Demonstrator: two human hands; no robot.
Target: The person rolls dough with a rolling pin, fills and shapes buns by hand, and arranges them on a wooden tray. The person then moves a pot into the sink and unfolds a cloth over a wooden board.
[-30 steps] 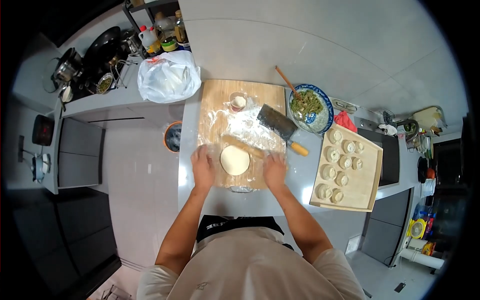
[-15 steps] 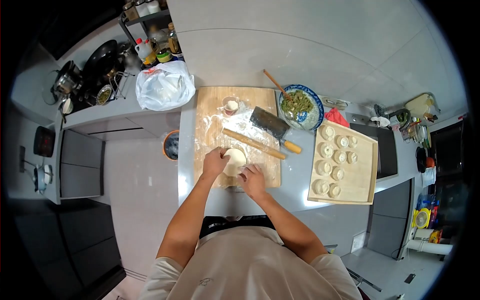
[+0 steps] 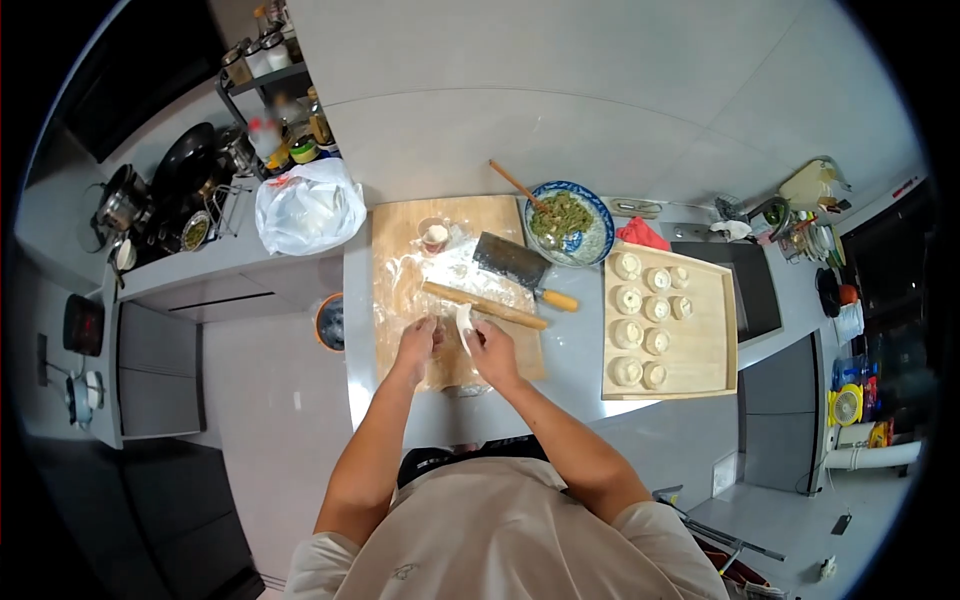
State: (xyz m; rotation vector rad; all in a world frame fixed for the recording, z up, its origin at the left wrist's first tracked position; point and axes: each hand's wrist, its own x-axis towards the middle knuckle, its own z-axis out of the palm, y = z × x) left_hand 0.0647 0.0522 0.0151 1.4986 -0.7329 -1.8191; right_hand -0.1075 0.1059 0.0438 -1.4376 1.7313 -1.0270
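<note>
My right hand point(image 3: 492, 352) pinches a thin white dough round point(image 3: 465, 328), which hangs edge-on above the floured wooden board point(image 3: 395, 270). Just left of it, my left hand point(image 3: 421, 345) is near the dough with its fingers curled; whether it grips anything is too small to make out. Beyond both hands a rolling pin point(image 3: 484, 305) lies slanted across the board. A cleaver point(image 3: 510, 260) with a yellow handle rests farther back, beside a small cup point(image 3: 435, 235) with white contents.
A blue-rimmed bowl point(image 3: 597, 240) of green filling with a spoon stands behind the board. To the right, a wooden tray point(image 3: 700, 340) bears several shaped dough pieces. A white plastic bag point(image 3: 310, 207) sits back left; a red cloth point(image 3: 642, 233) lies behind the tray.
My hands left the rolling pin and took the dough round, which has been lifted off the board and now stands edge-on at my right hand. The view has shifted.
</note>
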